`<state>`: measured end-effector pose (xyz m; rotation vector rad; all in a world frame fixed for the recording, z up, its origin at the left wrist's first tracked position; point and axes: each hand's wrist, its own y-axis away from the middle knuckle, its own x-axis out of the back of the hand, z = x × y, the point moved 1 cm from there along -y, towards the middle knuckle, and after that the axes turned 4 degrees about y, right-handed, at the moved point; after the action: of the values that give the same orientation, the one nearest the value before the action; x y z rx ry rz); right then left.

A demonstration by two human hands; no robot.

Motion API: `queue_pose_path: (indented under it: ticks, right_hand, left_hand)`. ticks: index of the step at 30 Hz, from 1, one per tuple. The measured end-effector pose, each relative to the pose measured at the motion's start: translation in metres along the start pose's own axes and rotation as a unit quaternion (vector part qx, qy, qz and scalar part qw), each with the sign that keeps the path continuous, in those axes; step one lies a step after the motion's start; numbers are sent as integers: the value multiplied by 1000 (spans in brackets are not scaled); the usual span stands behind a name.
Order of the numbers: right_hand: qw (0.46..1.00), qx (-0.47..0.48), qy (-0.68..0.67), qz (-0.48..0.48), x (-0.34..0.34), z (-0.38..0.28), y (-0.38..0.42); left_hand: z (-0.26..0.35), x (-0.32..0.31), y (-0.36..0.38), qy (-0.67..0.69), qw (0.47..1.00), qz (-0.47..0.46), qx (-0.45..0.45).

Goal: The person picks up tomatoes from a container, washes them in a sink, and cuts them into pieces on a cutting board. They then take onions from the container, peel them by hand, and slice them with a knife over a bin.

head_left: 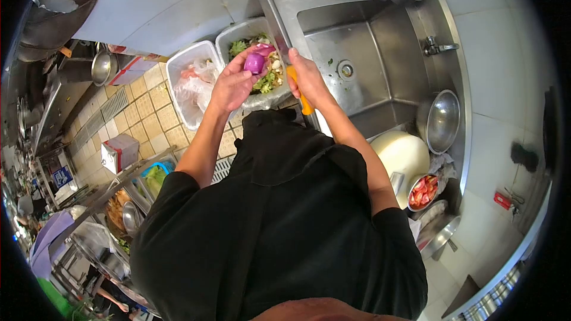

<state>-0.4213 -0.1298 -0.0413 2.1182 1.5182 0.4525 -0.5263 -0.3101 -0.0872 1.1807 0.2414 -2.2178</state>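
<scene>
My left hand [233, 85] is closed around a peeled-looking purple onion [254, 63], held above a bin of vegetable scraps [270, 82]. Loose purplish skin shows beside the onion. My right hand [310, 82] grips the orange handle [305, 102] of a tool, close to the sink's left edge. The tool's working end cannot be told apart from the metal edge behind it. A small gap separates the two hands.
A white bin with plastic bags [196, 77] stands left of the scrap bin. On the right is a steel sink [380, 53] with a tap [440, 46]. Below it are a round pale board [401, 151], a bowl of red pieces [423, 192] and a steel bowl [443, 120].
</scene>
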Motion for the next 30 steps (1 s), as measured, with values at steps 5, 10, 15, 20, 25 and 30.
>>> queue_pose_path:
  ticks: [5, 10, 15, 20, 25, 30]
  right_hand:
    - [993, 98, 44, -44, -7, -15, 9]
    - [981, 148, 100, -72, -20, -5, 0]
    - [989, 109, 98, -20, -20, -2, -9]
    - [996, 11, 81, -23, -14, -6, -17]
    - [995, 69, 60, -33, -23, -14, -19]
    - [988, 90, 104, -72, -28, -16, -21]
  left_hand:
    - [-5, 11, -6, -69, 992, 102, -28]
    - [-1, -10, -9, -296, 942, 141, -63]
    - [-4, -11, -4, -322, 931, 144, -96]
    - [-2, -5, 1, -121, 981, 124, -86]
    - [5, 18, 3, -117, 979, 164, -37]
    - [-2, 29, -3, -57, 983, 167, -52]
